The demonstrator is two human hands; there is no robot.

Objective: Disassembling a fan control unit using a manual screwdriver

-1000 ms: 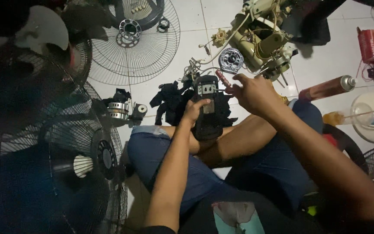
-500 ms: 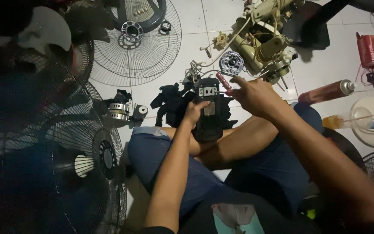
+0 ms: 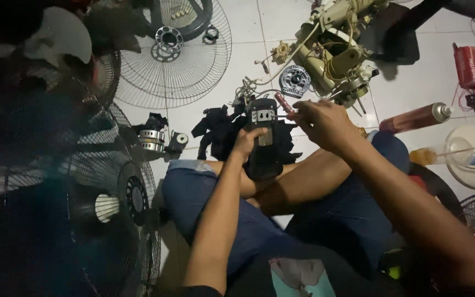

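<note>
From my seat at the feed, the biggest thing is the white tiled floor [image 3: 413, 93], where the person sits cross-legged with parts spread within arm's reach. I count two round wire fan guards: one dark, standing close on the left [image 3: 111, 187], one lying flat farther off [image 3: 180, 66]. Beyond the knees lies one cream-coloured fan motor assembly with exposed wiring [image 3: 339, 52], opened up, with a small round grey metal cover [image 3: 295, 81] beside it. One reddish-brown spray can with a silver cap [image 3: 416, 116] lies on its side at the right.

The black, oblong plastic fan housing part [image 3: 263, 143] rests upright against the crossed legs, likely so both arms can work on it without lifting it. My left hand [image 3: 247, 142] is clenched around its side, steadying it. My right hand [image 3: 322, 124] is grasping one red-handled screwdriver [image 3: 285, 105], its tip pointing at the silvery plate on the housing's upper end. Behind it lies one crumpled black cloth [image 3: 218, 129].
</note>
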